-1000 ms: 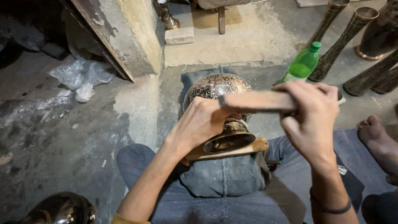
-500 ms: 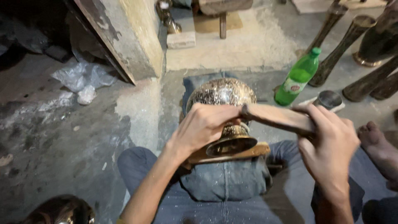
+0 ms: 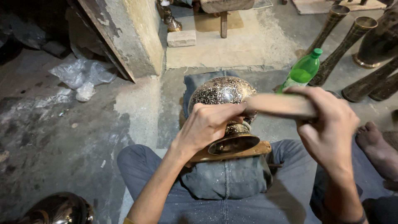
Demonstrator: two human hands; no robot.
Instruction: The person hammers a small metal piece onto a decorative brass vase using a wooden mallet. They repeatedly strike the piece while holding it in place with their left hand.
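An engraved brass vase (image 3: 224,92) lies tilted on a wooden board (image 3: 253,151) across my lap, its flared foot toward me. My left hand (image 3: 207,124) is closed around the vase's narrow neck. I cannot tell whether it also pinches a small tool. My right hand (image 3: 329,124) grips a pale wooden stick (image 3: 277,105), held level just right of the vase. The stick's far end is almost at my left fingers.
A green plastic bottle (image 3: 304,70) stands behind the stick. Several tall brass vases (image 3: 352,37) lie at the right, and a bare foot (image 3: 375,145) rests below them. A concrete pillar (image 3: 128,33), a brick (image 3: 180,38), crumpled plastic (image 3: 83,74) and a dark round pot (image 3: 58,209) are nearby.
My right hand swung the wooden stick down toward my left hand, then lifted it level again. My left hand stayed on the vase.
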